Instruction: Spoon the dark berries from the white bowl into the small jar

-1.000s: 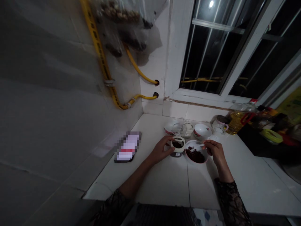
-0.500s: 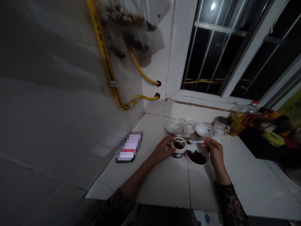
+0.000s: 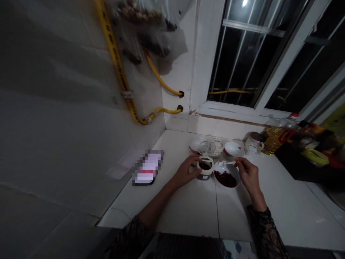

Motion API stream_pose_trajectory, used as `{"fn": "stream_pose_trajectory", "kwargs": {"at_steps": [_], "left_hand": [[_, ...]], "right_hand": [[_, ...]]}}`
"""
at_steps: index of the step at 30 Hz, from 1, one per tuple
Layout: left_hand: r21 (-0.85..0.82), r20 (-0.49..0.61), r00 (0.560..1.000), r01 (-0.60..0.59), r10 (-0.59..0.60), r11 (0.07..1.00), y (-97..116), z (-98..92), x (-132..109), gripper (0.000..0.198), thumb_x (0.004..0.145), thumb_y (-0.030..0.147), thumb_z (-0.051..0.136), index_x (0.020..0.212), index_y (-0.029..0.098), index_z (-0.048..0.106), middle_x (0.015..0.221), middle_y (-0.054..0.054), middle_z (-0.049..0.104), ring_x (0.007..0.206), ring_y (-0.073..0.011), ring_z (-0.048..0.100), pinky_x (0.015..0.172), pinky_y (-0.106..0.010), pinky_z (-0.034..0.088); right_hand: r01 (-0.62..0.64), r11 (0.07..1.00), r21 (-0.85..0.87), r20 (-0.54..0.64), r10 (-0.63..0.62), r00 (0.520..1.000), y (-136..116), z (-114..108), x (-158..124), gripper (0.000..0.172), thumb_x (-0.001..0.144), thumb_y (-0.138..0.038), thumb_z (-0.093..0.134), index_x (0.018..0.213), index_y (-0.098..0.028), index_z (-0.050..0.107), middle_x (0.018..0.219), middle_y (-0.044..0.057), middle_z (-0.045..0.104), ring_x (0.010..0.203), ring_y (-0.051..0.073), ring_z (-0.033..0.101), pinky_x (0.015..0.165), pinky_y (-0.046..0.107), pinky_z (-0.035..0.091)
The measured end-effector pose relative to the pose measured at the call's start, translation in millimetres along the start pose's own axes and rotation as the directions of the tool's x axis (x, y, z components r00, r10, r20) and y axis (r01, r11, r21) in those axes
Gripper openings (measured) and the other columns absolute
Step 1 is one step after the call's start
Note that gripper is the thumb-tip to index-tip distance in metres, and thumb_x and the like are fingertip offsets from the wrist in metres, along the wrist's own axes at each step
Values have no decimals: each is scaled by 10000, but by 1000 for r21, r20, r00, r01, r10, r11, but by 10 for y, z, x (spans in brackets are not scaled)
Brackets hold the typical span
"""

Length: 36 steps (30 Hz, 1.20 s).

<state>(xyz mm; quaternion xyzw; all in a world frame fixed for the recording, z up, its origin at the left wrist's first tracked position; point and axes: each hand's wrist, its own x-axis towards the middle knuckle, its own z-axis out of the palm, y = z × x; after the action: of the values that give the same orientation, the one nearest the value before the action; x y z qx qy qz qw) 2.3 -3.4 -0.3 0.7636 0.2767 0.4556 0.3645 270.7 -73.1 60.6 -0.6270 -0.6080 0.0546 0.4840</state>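
Note:
My left hand [image 3: 186, 171] is wrapped round a small jar [image 3: 205, 168] with a white rim and dark contents, standing on the white counter [image 3: 188, 208]. Right beside it sits a white bowl [image 3: 226, 177] holding a dark red mass. My right hand [image 3: 248, 173] pinches the handle of a white spoon [image 3: 225, 163], whose head hovers over the bowl's far rim, next to the jar.
Behind stand two white bowls [image 3: 232, 149], a glass cup [image 3: 204, 147], a lidded jar [image 3: 253, 141] and an oil bottle [image 3: 277, 133]. A phone [image 3: 147, 167] lies at the left by the wall. A dark stove edge [image 3: 302, 162] is at the right. Yellow gas hoses [image 3: 118, 72] run along the wall.
The spoon rose from the bowl, went to the jar's rim, and is now back over the bowl's far edge. My left hand has kept its hold on the jar.

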Motion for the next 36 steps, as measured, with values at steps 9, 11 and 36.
{"fn": "stream_pose_trajectory", "kwargs": {"at_steps": [9,11,36], "left_hand": [[-4,4,1000,-4,4,1000,35,-6,2,311,860,290,635,1156,215,581,1272,-111,591,1172,-242,586,853,-330,541],[-7,0,1000,-7,7,1000,33,-8,2,316,861,295,638,1161,215,581,1261,-109,595,1167,-241,588,852,-331,545],[-19,-1,1000,-5,5,1000,31,-9,2,324,852,312,647,1159,226,592,1291,-113,589,1215,-260,570,842,-332,551]], "right_hand": [[-72,991,-111,275,100,956,31,142,-5,304,813,-390,467,850,-222,717,681,41,733,660,215,661,657,304,445],[-159,987,0,291,152,945,5,156,-4,312,791,-434,495,801,-208,710,652,40,726,623,204,639,638,299,442],[-566,678,469,298,482,824,26,-5,123,234,506,-347,722,636,-155,694,485,34,643,351,42,259,395,225,116]]}}
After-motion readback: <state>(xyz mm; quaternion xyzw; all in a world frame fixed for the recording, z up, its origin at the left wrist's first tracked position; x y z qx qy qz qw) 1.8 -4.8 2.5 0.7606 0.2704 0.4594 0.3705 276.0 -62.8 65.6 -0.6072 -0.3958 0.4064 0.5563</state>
